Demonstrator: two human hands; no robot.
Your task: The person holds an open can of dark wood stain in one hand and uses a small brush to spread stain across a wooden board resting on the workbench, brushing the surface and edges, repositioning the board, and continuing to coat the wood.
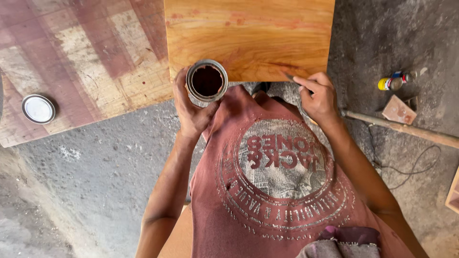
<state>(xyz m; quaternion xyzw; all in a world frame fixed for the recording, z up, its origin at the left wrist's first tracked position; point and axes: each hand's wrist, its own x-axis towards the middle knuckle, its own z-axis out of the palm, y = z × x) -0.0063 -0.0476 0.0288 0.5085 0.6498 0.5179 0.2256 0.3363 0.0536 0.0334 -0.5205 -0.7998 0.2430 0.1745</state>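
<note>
My left hand (190,109) grips an open round tin (206,80) with dark red-brown liquid inside, held just off the near edge of a honey-coloured wooden board (248,36). My right hand (319,98) pinches a thin dark tool, perhaps a small brush (289,76), whose tip touches the board's near edge. My reddish printed shirt (277,181) fills the lower middle of the view.
A stained plywood sheet (81,62) lies at the left with a round white tin lid (38,109) on it. On the concrete floor at the right are a small spray can (396,81), a wooden block (399,111), a long stick (406,130) and a thin cable (411,167).
</note>
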